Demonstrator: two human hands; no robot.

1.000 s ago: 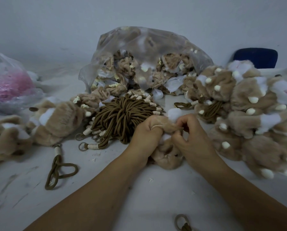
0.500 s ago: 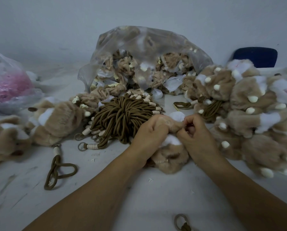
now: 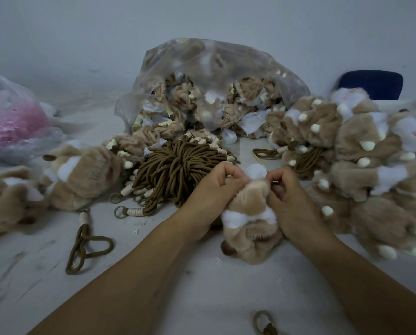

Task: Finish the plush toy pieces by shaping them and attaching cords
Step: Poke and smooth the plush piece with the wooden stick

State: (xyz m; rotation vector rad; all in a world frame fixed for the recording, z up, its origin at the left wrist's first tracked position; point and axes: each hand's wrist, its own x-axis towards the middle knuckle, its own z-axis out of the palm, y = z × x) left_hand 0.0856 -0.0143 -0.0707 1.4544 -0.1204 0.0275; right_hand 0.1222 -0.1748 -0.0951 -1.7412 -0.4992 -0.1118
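A tan and white plush piece (image 3: 250, 226) stands on the white table between both hands. My left hand (image 3: 211, 189) grips its upper left side with curled fingers. My right hand (image 3: 291, 199) pinches its upper right edge. A white tuft (image 3: 256, 170) pokes out at the top between my thumbs. Behind my left hand lies a bundle of brown cords (image 3: 178, 172) with beige wrapped ends and metal rings. One loose brown cord (image 3: 86, 240) lies on the table to the left.
A clear bag (image 3: 216, 68) of unshaped plush pieces sits at the back. Plush pieces pile at the right (image 3: 361, 165) and left (image 3: 81, 175). A bag with pink filling (image 3: 8, 124) is far left. A ringed cord (image 3: 265, 322) lies near the front edge. A blue chair back (image 3: 371, 83) stands behind.
The plush piece has been turned and pulled out longer toward me, so more of its tan and white body shows. Both hands stay gripping its top.
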